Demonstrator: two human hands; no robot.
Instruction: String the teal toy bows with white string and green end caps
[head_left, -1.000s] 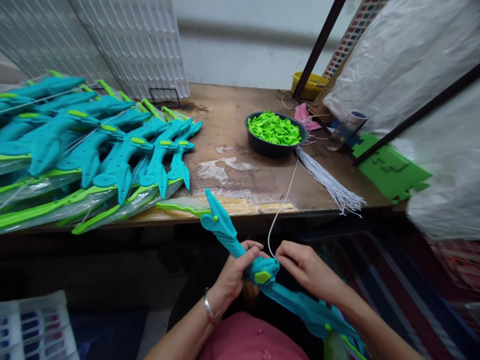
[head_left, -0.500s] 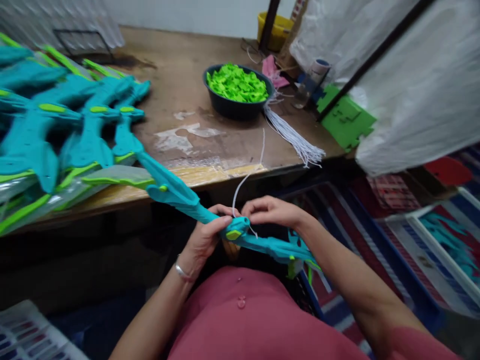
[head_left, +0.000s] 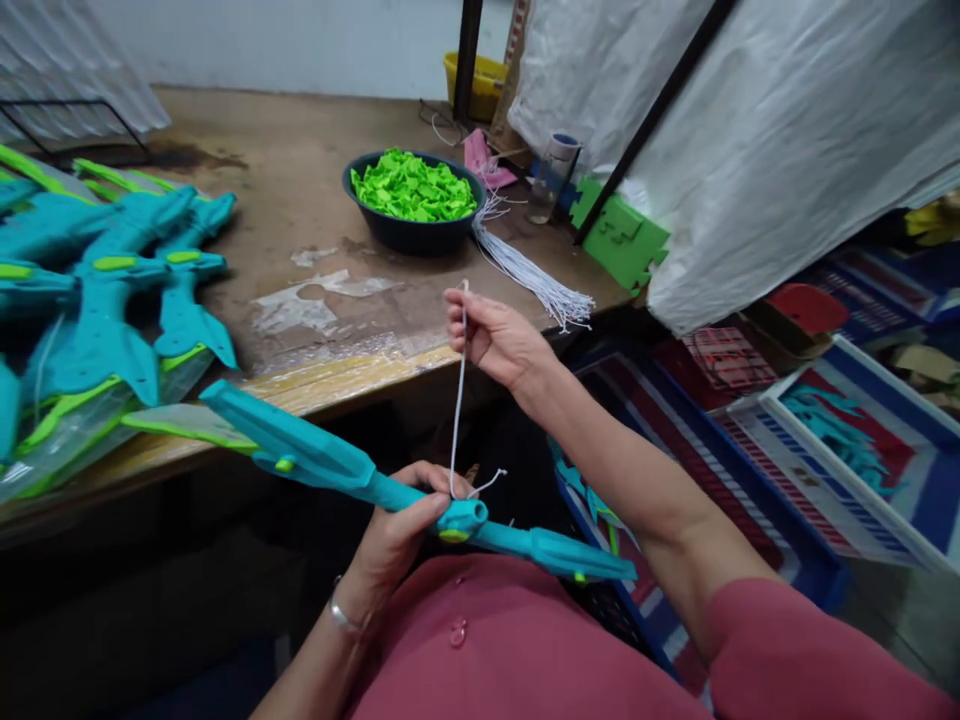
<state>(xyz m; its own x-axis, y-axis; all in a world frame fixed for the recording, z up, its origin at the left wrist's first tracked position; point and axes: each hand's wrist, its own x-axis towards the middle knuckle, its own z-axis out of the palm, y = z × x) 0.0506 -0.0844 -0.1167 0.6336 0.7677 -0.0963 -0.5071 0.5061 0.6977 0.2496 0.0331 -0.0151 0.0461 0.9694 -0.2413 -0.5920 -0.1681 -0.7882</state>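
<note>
Brown and scuffed, the workbench (head_left: 300, 190) runs along a pale wall (head_left: 285, 45), with torn white scraps (head_left: 311, 308) stuck to its top near the front edge. Over on the left I see a heap of turquoise pieces (head_left: 105, 270) with lime-green trim, overlapping one another right up to that edge. Near the middle sits a dark bowl (head_left: 412, 236) filled with small bright green bits (head_left: 416, 188), and just beside it, to the right, lies a bundle of white cords (head_left: 534, 275). Farther back are a yellow tub (head_left: 484, 88) and a pink cloth (head_left: 481, 158).

In front of the bench, a person in a dusty-pink shirt (head_left: 517, 640) holds a long turquoise bow (head_left: 307, 445) slantwise before the body. Its higher end points toward the heap; whether that end touches the bench, I can't tell. The left hand (head_left: 405, 515) is wrapped around the bow next to its thick middle, thumb on top. The right hand (head_left: 495, 335), raised above the bow, pinches the upper part of a white cord (head_left: 460, 400) between thumb and fingers. The cord runs nearly straight down to the left fingers, and a short, knotted end sticks out to the right.
</note>
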